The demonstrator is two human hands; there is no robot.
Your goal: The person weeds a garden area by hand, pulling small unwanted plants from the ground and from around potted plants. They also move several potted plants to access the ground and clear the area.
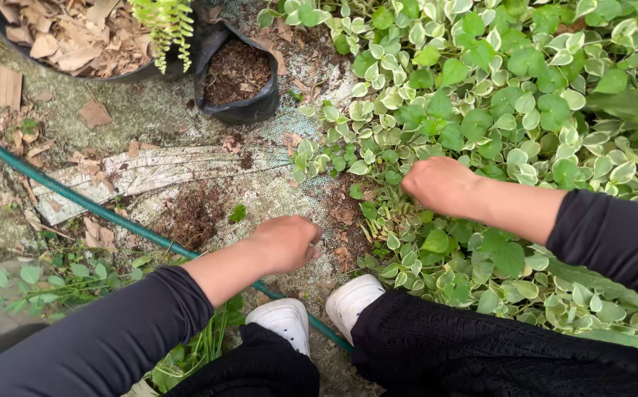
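Observation:
My left hand hovers low over bare, damp ground with its fingers curled under, close to a patch of loose dark soil and roots. My right hand reaches into the edge of a bed of green-and-cream variegated leaves; its fingers are bent down among the stems and hidden, so I cannot see what they hold. Both arms wear dark long sleeves. My two white shoes stand just below the hands.
A green hose runs diagonally across the ground and under my left arm. A black grow bag of soil and a black pot of dry leaves sit at the top left. A worn woven sack lies flat nearby.

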